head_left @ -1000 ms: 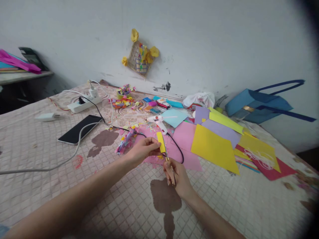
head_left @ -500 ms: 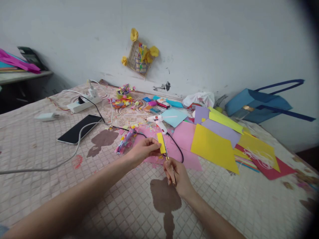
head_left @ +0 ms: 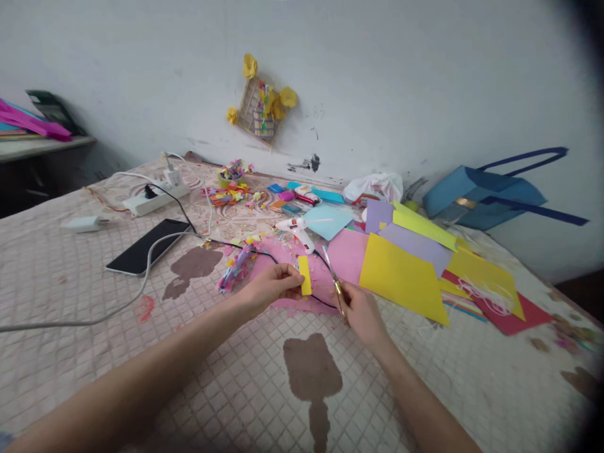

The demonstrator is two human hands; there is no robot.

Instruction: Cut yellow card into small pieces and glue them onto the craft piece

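Yellow paper strip (head_left: 304, 275): flat, narrow, rectangular, in front of the pink sheet (head_left: 324, 286). Fingers (head_left: 289, 272) of the left hand (head_left: 274, 286) pinch its left edge; those of the right hand (head_left: 363, 314) grip the scissors (head_left: 338, 288), apart from the strip. The counter (head_left: 226, 390) is diamond-patterned, the sheet flat, the scissors gold-toned.

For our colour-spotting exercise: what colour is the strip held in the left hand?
The strip is yellow; it shows in the head view.

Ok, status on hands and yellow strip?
Left hand: pinching yellow strip. Right hand: holding scissors, apart from strip. Glue gun and black cord close by.
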